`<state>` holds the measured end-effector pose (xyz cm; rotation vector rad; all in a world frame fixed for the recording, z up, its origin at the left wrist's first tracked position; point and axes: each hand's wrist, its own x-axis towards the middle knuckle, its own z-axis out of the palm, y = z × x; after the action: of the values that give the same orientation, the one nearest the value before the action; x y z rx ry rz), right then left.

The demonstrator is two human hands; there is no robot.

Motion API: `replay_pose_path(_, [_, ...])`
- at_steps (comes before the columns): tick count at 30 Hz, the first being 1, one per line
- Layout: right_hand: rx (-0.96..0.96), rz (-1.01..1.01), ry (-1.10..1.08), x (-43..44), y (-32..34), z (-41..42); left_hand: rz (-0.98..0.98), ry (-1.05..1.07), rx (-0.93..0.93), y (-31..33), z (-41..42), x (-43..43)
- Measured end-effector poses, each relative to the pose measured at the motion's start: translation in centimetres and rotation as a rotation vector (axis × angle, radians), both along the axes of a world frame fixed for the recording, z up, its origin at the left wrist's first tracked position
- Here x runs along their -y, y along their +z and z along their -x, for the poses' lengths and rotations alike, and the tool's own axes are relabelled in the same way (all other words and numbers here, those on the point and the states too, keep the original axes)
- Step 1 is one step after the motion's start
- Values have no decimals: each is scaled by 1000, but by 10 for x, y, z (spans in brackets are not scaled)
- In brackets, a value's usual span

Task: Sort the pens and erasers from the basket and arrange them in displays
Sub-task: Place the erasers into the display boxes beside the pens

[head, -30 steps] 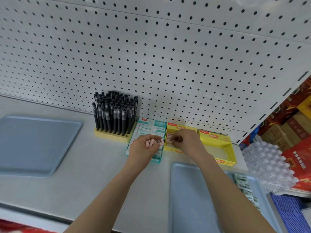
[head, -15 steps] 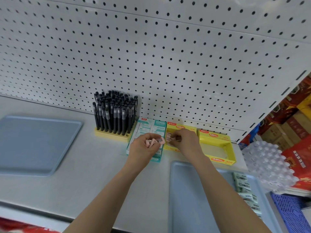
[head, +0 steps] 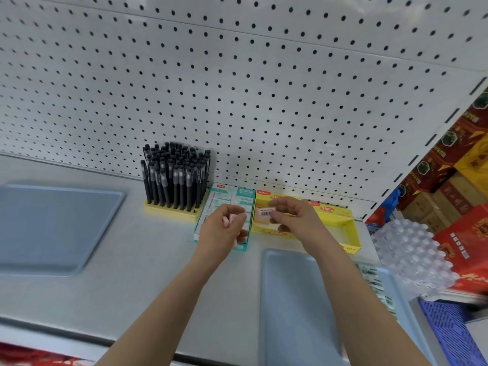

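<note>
Eraser: a small pink block with a white barcode label on its upper face, was pinched between the thumb and fingertips of the right hand, over the yellow display box. Whether it touched the box could not be told. More pink pieces lay inside that box, partly hidden by the hand. The left hand was curled round further pink erasers, held over the teal display box, which contained rows of white-and-teal wrapped erasers. A second yellow display box, to the right, showed its pale floor. Black pens stood upright and closely packed in a yellow stand at the left end of the row, just beside the teal box. All four displays sat on the grey shelf against the white pegboard. One grey-blue tray lay well to the left. Another tray lay beneath the right forearm, with labelled packets at its right side.
</note>
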<state>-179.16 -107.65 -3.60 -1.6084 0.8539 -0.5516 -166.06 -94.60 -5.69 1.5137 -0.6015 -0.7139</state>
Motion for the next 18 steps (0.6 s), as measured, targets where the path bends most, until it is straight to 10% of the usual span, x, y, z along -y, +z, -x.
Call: replay_pose_path(18, [89, 2, 122, -8, 2, 8, -44, -41, 33, 7, 9, 3])
